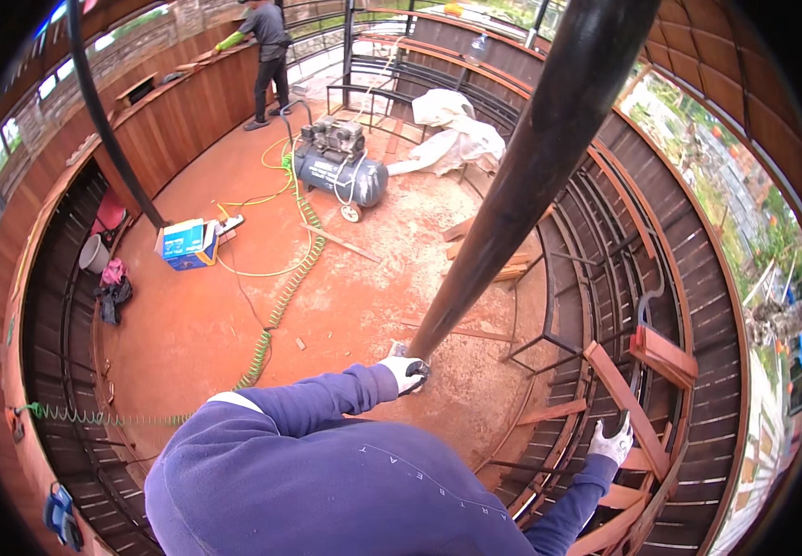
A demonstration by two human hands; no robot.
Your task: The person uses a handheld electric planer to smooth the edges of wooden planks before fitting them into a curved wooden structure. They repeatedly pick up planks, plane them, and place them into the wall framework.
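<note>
My left hand (407, 368), in a white glove with dark fingertips, is closed round the lower visible part of a thick dark metal pole (517, 181). The pole rises from there to the upper right. On the right, my right hand (612, 439), gloved the same way, has thumb and fingers apart beside a reddish wooden board (630, 405). Whether it touches the board, I cannot tell. The board leans across the dark slatted bench frame. More short wooden pieces (665, 357) lie stacked just above it, and others lie below my right hand.
An air compressor (338, 171) stands on the dusty reddish floor, with a green coiled hose (276, 320) running left. A blue-and-yellow box (188, 244) sits beside another pole. Pale sheeting (461, 134) lies at the back. Another person (267, 60) stands by the far-left wooden counter.
</note>
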